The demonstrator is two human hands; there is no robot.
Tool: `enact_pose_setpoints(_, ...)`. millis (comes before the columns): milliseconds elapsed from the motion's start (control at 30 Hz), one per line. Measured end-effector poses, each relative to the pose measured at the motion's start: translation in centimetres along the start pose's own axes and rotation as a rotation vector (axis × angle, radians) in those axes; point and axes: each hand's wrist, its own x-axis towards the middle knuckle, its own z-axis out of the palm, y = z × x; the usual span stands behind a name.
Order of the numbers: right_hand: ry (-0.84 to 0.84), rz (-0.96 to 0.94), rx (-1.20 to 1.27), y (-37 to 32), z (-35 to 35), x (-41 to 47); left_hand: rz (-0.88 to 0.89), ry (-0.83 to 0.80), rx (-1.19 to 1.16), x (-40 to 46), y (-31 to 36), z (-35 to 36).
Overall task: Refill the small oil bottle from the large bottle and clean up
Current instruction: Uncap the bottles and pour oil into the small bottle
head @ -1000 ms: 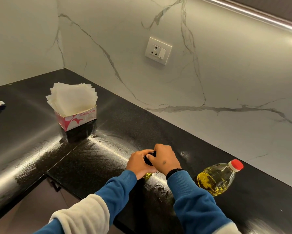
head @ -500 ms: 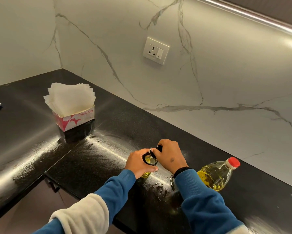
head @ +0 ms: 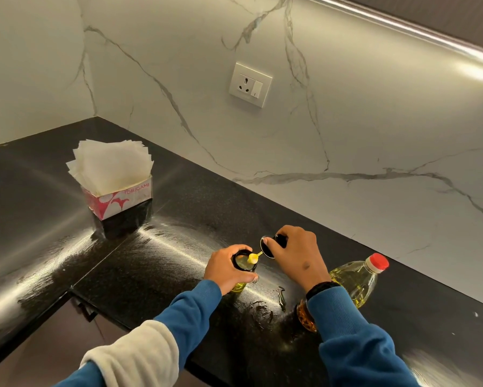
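Yellow-oiled small bottle [head: 241,268] uncapped in left hand [head: 227,268].

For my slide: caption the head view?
Left hand holds small oil bottle; right hand lifts black cap.

Glossy black countertop [head: 179,219]; clear plastic large bottle [head: 357,280]; paper napkins [head: 112,166].

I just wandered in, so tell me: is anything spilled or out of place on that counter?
Yes. Wet smears and droplets glisten on the black counter just in front of the small bottle, between the person's arms. It looks like spilled liquid, perhaps oil.
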Motion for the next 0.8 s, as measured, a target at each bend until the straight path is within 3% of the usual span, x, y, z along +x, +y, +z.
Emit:
enact_pose_setpoints(533, 0.081, 0.055, 0.033, 0.6, -1.3, -1.2, 0.006, 0.002, 0.018, 0.0, -0.2, 0.1)
enact_pose_setpoints(800, 0.025, 0.06, -0.028, 0.8, -1.4, -1.7, 0.007, 0.005, 0.022, -0.1, -0.3, 0.1)
